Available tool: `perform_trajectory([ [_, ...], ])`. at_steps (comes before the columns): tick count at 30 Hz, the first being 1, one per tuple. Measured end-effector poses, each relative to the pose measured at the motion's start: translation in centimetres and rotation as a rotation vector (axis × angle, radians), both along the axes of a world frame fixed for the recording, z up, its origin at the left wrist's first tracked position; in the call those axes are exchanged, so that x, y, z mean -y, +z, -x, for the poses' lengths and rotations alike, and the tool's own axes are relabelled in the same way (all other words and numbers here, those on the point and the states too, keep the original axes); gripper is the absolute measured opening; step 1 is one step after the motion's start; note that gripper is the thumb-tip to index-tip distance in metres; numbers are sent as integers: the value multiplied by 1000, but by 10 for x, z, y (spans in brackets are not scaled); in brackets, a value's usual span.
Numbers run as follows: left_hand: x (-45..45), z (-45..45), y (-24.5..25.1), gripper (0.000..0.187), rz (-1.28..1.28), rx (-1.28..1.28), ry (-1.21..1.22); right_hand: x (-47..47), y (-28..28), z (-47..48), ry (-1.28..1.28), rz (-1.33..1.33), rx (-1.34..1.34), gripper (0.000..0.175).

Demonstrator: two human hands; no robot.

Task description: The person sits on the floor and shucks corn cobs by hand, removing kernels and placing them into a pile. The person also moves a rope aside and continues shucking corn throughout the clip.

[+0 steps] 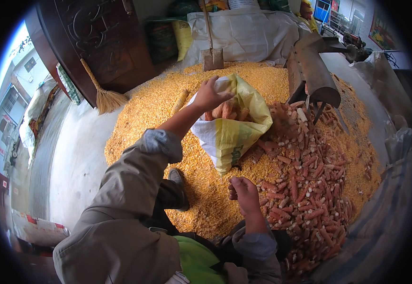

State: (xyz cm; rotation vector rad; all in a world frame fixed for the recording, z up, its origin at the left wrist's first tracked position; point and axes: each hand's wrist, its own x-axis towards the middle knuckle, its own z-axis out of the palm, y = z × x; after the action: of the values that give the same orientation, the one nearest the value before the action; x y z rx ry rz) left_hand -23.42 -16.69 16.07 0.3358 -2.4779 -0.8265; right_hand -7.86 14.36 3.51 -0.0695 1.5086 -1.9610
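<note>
A white and yellow woven sack (232, 138) stands on the spread corn kernels with its mouth open. Reddish corn cobs (229, 109) show inside it. My left hand (211, 95) is over the near-left side of the sack's mouth, fingers spread apart and nothing seen in them. Whether it touches the rim, I cannot tell. Below the sack, my right hand (243, 191) has its fingers curled in, and no object shows in it. To its right lies a heap of shelled red cobs (309, 198). A yellow ear of corn (179, 102) rests on the kernels left of the sack.
A metal corn sheller (316, 71) stands over the heap at the right. At the back a shovel (212, 58) leans on a white plastic sheet (245, 33). A straw broom (108, 97) leans against a carved wooden door (99, 46). My shoe (177, 179) is among the kernels (145, 120).
</note>
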Motion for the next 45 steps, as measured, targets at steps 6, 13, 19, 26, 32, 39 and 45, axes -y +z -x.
perform_trajectory([
  [6, 29, -49, -64, 90, 248, -99, 329, -5, 4, -1, 4, -22, -67, 36],
  [13, 30, -87, -103, 108, -662, 328, 234, 3, -8, 0, 96, -178, -265, 37],
  [19, -2, -114, -73, 83, 307, -115, -74, 1, -23, 7, 61, -407, -469, 37],
  [26, -48, -78, -51, 32, 510, 437, -448, 2, -26, 12, 124, -488, -472, 39],
  [32, -51, -113, -67, 20, 532, 370, -853, -11, -32, 19, 69, -511, -364, 39],
  [39, 13, -96, -45, 71, 171, -8, 19, -16, -5, 78, -323, -587, -311, 46],
  [45, 69, -51, -60, 92, -183, 422, 207, 17, 50, 242, -423, -610, -614, 80],
])
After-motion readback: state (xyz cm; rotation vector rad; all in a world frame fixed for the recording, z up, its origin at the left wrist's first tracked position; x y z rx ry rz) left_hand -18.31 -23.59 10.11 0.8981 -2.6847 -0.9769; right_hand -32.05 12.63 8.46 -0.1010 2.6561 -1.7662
